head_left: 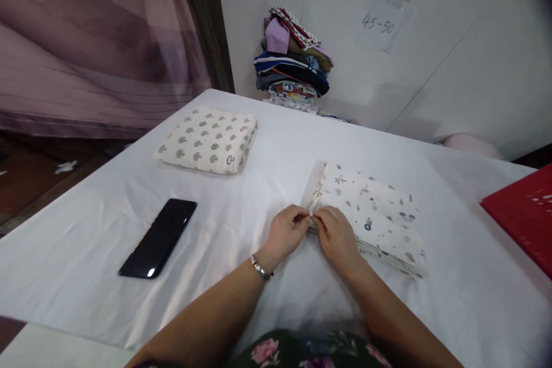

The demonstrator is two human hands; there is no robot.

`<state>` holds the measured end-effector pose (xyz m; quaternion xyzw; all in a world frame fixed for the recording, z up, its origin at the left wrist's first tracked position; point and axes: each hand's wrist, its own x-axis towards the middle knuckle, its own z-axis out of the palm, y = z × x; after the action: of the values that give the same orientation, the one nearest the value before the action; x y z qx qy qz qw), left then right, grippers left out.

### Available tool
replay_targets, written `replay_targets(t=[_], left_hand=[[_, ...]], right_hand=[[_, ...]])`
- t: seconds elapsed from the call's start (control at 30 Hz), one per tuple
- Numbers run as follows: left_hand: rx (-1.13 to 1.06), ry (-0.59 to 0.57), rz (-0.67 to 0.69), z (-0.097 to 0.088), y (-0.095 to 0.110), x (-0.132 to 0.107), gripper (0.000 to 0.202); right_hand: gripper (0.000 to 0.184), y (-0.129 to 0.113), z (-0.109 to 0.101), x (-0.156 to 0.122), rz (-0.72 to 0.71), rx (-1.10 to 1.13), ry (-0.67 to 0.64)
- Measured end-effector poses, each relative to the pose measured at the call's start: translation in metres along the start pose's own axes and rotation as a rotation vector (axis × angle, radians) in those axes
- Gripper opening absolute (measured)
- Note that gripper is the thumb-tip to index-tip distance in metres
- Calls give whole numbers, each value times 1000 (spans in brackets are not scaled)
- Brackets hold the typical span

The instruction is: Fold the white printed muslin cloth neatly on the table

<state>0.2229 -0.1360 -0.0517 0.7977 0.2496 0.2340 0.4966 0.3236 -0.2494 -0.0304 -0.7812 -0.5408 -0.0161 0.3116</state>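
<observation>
A white cloth (375,207) with small grey and brown prints lies on the table, folded into a flat rectangle of several layers. At its near left corner, my left hand (288,231) pinches the edge between thumb and fingers. Right beside it, my right hand (335,234) is closed on the same corner, so the fingertips of both hands almost meet. The fingers cover that corner. Farther back on the left lies another folded cloth (207,141), cream with a mushroom print, which neither hand touches.
A black phone (158,238) rests on the white-covered table (241,207), left of my hands. A red object (524,215) sits at the right edge. Behind the table, a pile of folded clothes (293,63) stands against the wall. A pink curtain (95,40) hangs at the left.
</observation>
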Motion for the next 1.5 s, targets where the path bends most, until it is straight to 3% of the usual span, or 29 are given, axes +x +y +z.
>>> replay_targets(t=[0.43, 0.77, 1.1, 1.23, 1.5], left_hand=[[1, -27, 26, -2, 2, 0, 19], [29, 1, 15, -1, 6, -4, 8], [111, -10, 9, -2, 6, -4, 3], [104, -23, 3, -2, 6, -4, 2], [162, -31, 84, -3, 9, -5, 8]], right_hand=[[7, 3, -4, 0, 81, 71, -50], [10, 8, -3, 1, 132, 151, -51], [15, 6, -5, -1, 91, 134, 27], [19, 6, -5, -3, -4, 18, -19], [20, 6, -6, -4, -37, -12, 4]])
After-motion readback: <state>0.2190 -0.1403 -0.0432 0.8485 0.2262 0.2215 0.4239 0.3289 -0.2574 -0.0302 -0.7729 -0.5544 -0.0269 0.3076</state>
